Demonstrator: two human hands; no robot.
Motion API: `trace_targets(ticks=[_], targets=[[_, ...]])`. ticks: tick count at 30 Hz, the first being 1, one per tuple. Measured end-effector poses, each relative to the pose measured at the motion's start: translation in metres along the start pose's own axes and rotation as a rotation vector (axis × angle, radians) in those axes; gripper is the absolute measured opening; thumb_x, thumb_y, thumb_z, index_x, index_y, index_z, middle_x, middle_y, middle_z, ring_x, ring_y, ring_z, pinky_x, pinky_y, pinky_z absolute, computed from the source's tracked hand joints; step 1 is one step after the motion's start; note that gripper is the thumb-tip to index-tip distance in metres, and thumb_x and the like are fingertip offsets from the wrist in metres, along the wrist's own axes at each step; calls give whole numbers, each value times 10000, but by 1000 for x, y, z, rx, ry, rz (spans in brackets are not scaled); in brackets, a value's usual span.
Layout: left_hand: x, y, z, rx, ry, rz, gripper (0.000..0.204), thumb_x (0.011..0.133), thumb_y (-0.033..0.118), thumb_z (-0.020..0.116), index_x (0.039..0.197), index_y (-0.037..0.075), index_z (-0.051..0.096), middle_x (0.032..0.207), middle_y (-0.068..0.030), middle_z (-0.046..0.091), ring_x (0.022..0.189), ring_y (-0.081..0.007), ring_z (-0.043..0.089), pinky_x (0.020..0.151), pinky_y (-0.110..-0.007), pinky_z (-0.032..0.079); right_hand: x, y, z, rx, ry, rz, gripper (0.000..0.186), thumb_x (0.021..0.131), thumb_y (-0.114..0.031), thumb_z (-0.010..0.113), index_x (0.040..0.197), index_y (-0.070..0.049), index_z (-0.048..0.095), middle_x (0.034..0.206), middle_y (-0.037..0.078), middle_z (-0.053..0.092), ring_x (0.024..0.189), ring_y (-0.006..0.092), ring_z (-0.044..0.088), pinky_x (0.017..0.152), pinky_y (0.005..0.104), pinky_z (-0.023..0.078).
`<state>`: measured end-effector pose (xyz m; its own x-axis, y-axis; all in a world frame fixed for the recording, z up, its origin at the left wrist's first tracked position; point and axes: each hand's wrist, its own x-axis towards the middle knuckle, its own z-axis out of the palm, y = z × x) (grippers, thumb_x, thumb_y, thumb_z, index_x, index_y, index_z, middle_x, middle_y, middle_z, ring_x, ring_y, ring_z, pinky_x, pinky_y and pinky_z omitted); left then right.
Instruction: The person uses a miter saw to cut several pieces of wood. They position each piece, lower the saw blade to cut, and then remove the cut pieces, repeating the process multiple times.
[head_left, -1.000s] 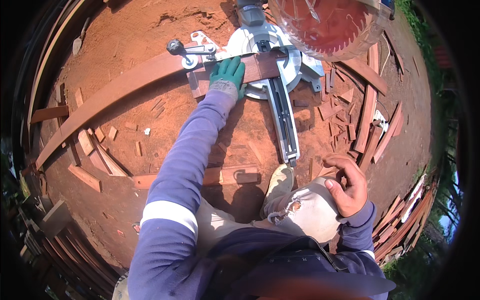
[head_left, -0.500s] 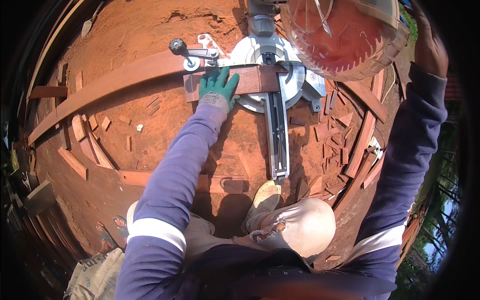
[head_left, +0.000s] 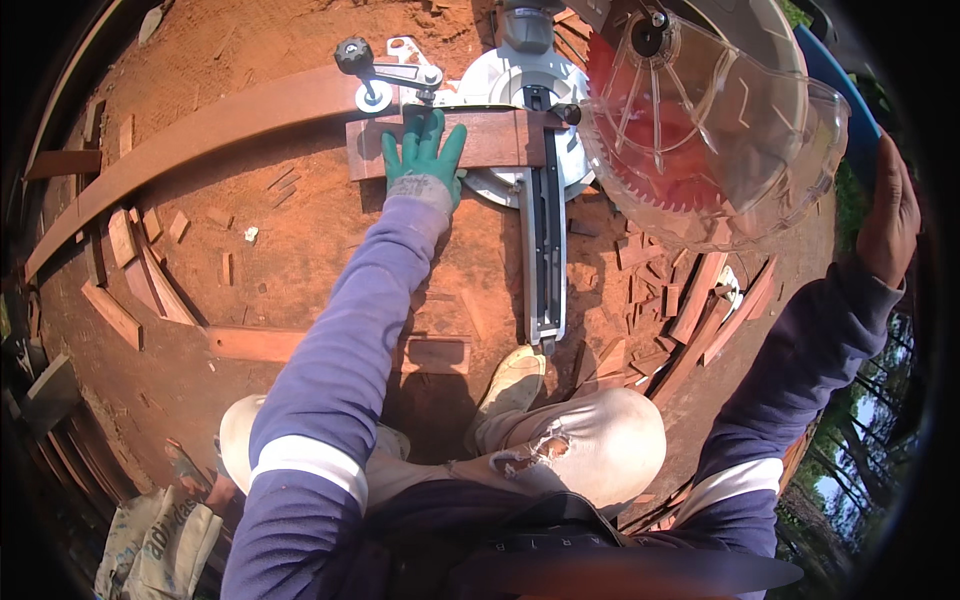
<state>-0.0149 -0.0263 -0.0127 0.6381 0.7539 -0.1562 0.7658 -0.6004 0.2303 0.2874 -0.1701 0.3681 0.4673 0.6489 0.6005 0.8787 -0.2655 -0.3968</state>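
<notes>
Left hand: green-gloved, fingers spread flat on the short board, as a second ago

Right hand: bare; lifted since then from beside the knee to the blue part at the outer side of the saw head; fingertips at its edge, cannot tell whether gripping; well apart from left hand

Short board: reddish-brown, laid across the silver saw base, right end at the slotted rail, just beside the black-knobbed clamp

Saw head: larger and lower in view than half a second ago, perhaps partly from camera movement; red toothed blade behind clear guard, apparently raised clear of wood

Bearing on work: by judgement, a shift from steadying alone to steadying plus handling the saw; no cut yet evident in short board
</notes>
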Motion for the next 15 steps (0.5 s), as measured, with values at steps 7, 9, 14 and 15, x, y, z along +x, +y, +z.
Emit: trace_targets(ticks=[7, 9, 14, 15], targets=[[3, 2, -7, -80, 100, 12, 744, 840, 394, 759, 1514, 268, 470, 1643, -108, 339, 1501, -366, 307, 1238, -650, 135, -142, 7, 21, -196, -231, -183, 561, 943, -411, 597, 1175, 93, 684, 1172, 222, 689, 1120, 357, 609, 1029, 450, 435], [2, 1, -7, -89, 118, 16, 766, 836, 488, 755, 1517, 280, 474, 1638, -107, 356, 1517, -361, 280, 1246, -636, 126, -160, 3, 26, -208, -221, -138, 582, 948, -421, 589, 1212, 90, 683, 1200, 227, 689, 1140, 365, 606, 1037, 453, 434], [0, 3, 3, -44, 205, 12, 794, 835, 610, 739, 1541, 376, 461, 1639, -99, 361, 1527, -352, 263, 1249, -629, 110, -192, -1, 22, -218, -243, -120, 571, 957, -420, 584, 1239, 64, 694, 1185, 213, 703, 1147, 373, 600, 1043, 456, 426], [2, 3, 5, -40, 224, 12, 783, 838, 614, 736, 1537, 384, 467, 1638, -98, 365, 1525, -350, 266, 1248, -628, 115, -199, -1, 21, -247, -239, -98, 564, 957, -414, 585, 1239, 61, 696, 1184, 209, 706, 1147, 373, 600, 1043, 456, 426]])
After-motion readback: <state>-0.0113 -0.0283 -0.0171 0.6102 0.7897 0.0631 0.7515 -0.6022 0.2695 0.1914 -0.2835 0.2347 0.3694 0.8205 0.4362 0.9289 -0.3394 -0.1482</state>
